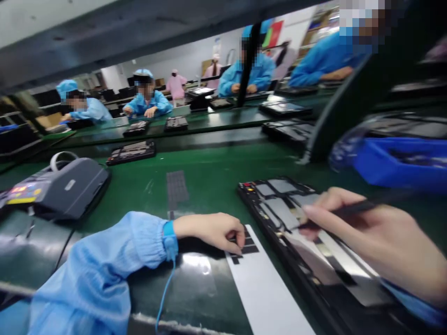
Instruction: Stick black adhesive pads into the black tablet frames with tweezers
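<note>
My left hand [213, 232] lies at the lower middle, its curled fingertips on a white strip [265, 288] that carries small black pads [248, 246]. I cannot tell whether those fingers pinch a pad. My right hand [366, 237] grips a slim black pen-like tool [349, 211], whose tip reaches into a black tray [275, 209] holding flat grey and silver panels. A blue wrist strap [170, 239] circles my left wrist above a pale blue sleeve [94, 274], and its thin blue cord runs down out of view.
A grey device [73, 188] sits on the green conveyor bench [206, 172] at left. A blurred blue bin [394, 163] stands at right, beside a dark upright. A dark beam crosses overhead. Beyond stand several black trays and co-workers in blue smocks.
</note>
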Tool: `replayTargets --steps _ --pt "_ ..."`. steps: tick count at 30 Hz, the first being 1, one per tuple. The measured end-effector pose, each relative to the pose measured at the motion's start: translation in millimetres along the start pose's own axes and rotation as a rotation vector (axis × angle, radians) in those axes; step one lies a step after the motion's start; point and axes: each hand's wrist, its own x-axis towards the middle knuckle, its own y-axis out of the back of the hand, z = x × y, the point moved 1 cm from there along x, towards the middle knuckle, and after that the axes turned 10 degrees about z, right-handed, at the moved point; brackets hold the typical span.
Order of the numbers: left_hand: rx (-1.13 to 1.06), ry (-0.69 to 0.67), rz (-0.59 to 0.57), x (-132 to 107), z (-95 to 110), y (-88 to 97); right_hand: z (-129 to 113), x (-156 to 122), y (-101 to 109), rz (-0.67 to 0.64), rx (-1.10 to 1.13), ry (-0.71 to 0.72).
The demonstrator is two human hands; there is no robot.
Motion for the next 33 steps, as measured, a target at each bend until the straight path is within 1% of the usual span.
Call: replayTargets --steps 2,3,5,7,8,10,12,15,22,25,28,30,33 --pt "-0.014 -0.023 0.090 -1.0 -0.3 -0.5 -0.3 7.8 3.9 0.026 0.063 -0.053" --pt "-0.032 -0.024 0.166 0.1 -0.2 -1.6 1.2 8.7 3.0 0.047 0.108 -0.079" --pt "-0.076 -0.035 0.363 5.2 0.6 -5.9 6.1 5.4 -2.6 0.092 0.182 -0.118" --pt "-0.099 -0.087 0.564 12.3 1.1 -11.8 10.8 -1.6 -10.6 0.064 0.231 -0.130" --pt "-0.098 -0.127 0.637 15.7 0.8 -14.9 12.3 -5.2 -14.1 0.033 0.245 -0.127" --pt "-0.086 -0.199 0.714 20.7 -1.3 -20.7 13.1 -11.0 -18.8 -0.033 0.261 -0.111" --pt "-0.072 -0.239 0.712 22.5 -4.4 -24.8 12.0 -13.9 -20.2 -0.076 0.262 -0.094" --pt "-0.036 -0.262 0.679 20.9 -7.2 -27.4 10.1 -14.2 -19.4 -0.109 0.242 -0.079" --pt "0.017 -0.279 0.626 18.2 -5.2 -26.6 11.8 -13.1 -19.0 -0.124 0.172 -0.013" --pt "0.024 -0.292 0.613 18.0 -4.3 -26.7 10.7 -12.1 -18.6 -0.125 0.100 0.067" --pt "0.030 -0.310 0.594 17.3 -3.4 -26.9 8.0 -11.6 -17.5 -0.105 0.022 0.202" --pt "0.043 -0.322 0.580 16.9 -3.1 -26.9 6.6 -12.1 -17.4 -0.119 0.019 0.280" --pt "0.067 -0.340 0.559 16.5 -3.4 -26.6 5.7 -13.8 -17.8 -0.156 0.045 0.332"
